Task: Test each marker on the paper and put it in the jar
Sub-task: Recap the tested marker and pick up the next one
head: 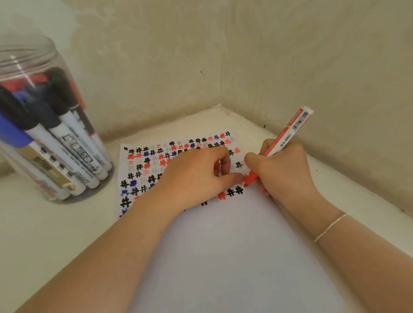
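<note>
On the pale corner ledge (61,235) lies the paper (229,251), its far half already filled with black, blue and red hash marks. Well to the left stands the clear jar (30,105) — crowded with capped markers. The left hand (194,178) presses the sheet flat, fingers curled around something small and red, probably the cap. The right hand (282,169) is clamped on the red marker (288,135), tip touching the paper — the testing step, by my reading. Next would come recapping, then a reach across to the jar.
</note>
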Demonstrator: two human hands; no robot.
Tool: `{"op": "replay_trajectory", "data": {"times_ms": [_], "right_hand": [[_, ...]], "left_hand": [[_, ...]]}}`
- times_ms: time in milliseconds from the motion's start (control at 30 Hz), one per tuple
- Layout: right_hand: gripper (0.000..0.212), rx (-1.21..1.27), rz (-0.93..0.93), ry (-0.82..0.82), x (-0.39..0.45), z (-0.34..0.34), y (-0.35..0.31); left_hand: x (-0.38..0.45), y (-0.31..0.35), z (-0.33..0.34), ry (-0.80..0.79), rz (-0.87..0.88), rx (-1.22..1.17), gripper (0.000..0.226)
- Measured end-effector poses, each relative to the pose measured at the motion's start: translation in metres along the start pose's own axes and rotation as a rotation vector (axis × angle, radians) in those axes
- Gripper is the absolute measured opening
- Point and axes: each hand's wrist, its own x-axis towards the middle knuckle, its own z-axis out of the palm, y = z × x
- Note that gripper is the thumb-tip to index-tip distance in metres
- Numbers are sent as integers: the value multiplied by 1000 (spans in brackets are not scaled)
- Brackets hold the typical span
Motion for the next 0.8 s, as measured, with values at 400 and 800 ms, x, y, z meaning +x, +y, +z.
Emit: {"op": "replay_trajectory", "data": {"times_ms": [400, 800], "right_hand": [[17, 1, -40, -9, 0, 0, 2], [21, -30, -74, 11, -1, 0, 2]], "left_hand": [[1, -4, 3, 10, 9, 8, 30], [0, -4, 3, 11, 18, 25, 30]]}}
